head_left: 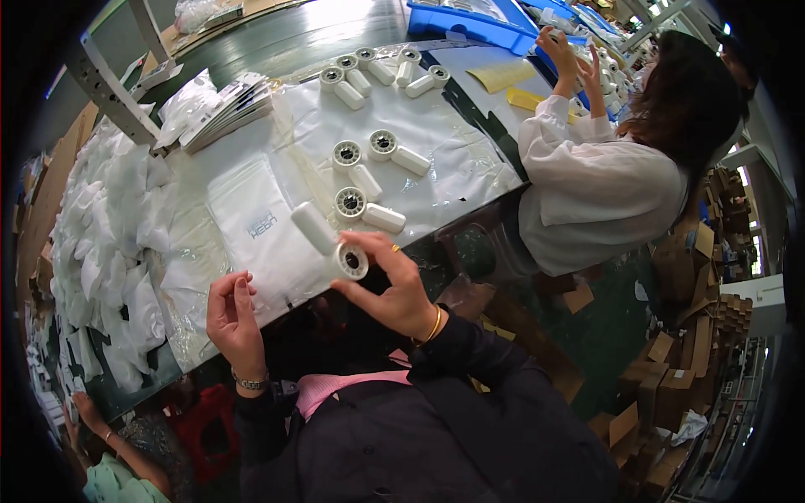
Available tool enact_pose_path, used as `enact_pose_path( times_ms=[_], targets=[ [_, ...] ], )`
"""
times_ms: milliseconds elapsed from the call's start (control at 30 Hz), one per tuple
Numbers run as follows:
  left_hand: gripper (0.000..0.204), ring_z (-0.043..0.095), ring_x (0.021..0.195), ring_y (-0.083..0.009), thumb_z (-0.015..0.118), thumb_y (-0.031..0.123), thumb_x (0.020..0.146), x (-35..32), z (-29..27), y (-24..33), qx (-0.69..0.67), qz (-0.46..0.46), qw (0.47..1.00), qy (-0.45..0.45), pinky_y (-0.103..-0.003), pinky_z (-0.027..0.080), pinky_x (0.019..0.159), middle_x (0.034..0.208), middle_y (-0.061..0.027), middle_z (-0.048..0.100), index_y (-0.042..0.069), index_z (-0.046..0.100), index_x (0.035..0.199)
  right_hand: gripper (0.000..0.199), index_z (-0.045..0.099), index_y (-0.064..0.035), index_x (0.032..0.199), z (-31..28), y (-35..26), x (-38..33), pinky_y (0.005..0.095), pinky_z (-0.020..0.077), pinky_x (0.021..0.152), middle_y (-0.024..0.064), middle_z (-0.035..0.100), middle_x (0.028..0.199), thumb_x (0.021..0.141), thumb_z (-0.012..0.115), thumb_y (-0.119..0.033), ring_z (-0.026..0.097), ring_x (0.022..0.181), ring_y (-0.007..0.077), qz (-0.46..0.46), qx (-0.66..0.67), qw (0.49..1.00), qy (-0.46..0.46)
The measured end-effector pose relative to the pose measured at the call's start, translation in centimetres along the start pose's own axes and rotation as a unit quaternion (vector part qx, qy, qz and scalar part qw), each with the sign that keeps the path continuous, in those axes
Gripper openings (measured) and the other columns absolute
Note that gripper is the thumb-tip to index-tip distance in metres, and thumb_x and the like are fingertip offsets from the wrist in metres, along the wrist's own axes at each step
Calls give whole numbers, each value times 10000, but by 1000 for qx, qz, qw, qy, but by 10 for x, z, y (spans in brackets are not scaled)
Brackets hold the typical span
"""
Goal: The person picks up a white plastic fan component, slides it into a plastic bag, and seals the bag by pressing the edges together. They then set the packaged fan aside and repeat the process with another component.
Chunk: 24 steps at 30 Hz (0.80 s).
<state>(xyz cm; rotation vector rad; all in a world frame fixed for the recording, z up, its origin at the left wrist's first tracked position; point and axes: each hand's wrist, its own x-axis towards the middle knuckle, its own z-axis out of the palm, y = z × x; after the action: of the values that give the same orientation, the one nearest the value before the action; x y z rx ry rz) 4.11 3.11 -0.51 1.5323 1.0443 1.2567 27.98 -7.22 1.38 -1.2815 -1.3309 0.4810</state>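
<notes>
At 9 o'clock: a heap of white pouches (109, 226) banked along the left edge of the work table (335, 33). Just right of it, toward 11 o'clock, a fanned stack of flat white packets (226, 105).

Lower left, about 7 o'clock: left hand (235, 314), palm up, fingers loosely curled, holding nothing. It hovers over the near table edge, fingertips beside the lower end of a flat white zip bag (256, 226). Cannot tell whether it touches the bag. A bracelet sits on the wrist.

Centre, about 6 o'clock: right hand (390, 285) clamped on a white handheld device (331, 243) with a round grilled head and a short cylindrical handle. Thumb and fingers pinch the round head; the handle points up toward 11 o'clock, over the bag's right edge. Ring on one finger, bangle on the wrist. The two hands are apart, the bag's lower end between them.

Just above, 12 o'clock: three more devices of the same kind (369, 210) lying on clear plastic sheeting (470, 168). Farther up, a row of others (381, 71) near the far table edge.

At 1 to 2 o'clock: blue bins (474, 23), then a co-worker in a white shirt (595, 184), both hands raised toward the bins.

At 4 o'clock: cardboard boxes (671, 377) on the floor.
</notes>
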Motion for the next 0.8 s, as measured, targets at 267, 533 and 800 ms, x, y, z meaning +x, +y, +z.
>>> enact_pose_path(
  times_ms=[267, 533, 800],
  targets=[
    [85, 680, 896, -248, 765, 6, 973, 10, 2, 6, 195, 100, 976, 0, -347, 540, 812, 1039, -104, 745, 20, 758, 1057, 657, 589, 9, 1487, 3, 12, -17, 323, 567, 1019, 123, 704, 1363, 913, 898, -67, 715, 1161, 180, 57, -20, 998, 22],
    [143, 659, 1291, -330, 847, 71, 892, 12, -2, 0, 236, 190, 948, -93, -431, 491, 1063, 1176, -75, 765, 74, 771, 1013, 600, 545, 21, 1466, 22, 9, -16, 314, 575, 973, 137, 701, 1345, 949, 850, -10, 722, 1111, 172, 22, -14, 999, -46],
    [165, 608, 1409, -293, 859, 222, 902, 11, 6, -6, 309, 188, 924, -124, -512, 299, 1223, 1275, -41, 746, 127, 774, 1007, 535, 493, 4, 1372, 40, 17, -14, 319, 576, 951, 172, 686, 1352, 962, 836, -6, 722, 1094, 178, 36, 26, 998, -54]
  ],
)
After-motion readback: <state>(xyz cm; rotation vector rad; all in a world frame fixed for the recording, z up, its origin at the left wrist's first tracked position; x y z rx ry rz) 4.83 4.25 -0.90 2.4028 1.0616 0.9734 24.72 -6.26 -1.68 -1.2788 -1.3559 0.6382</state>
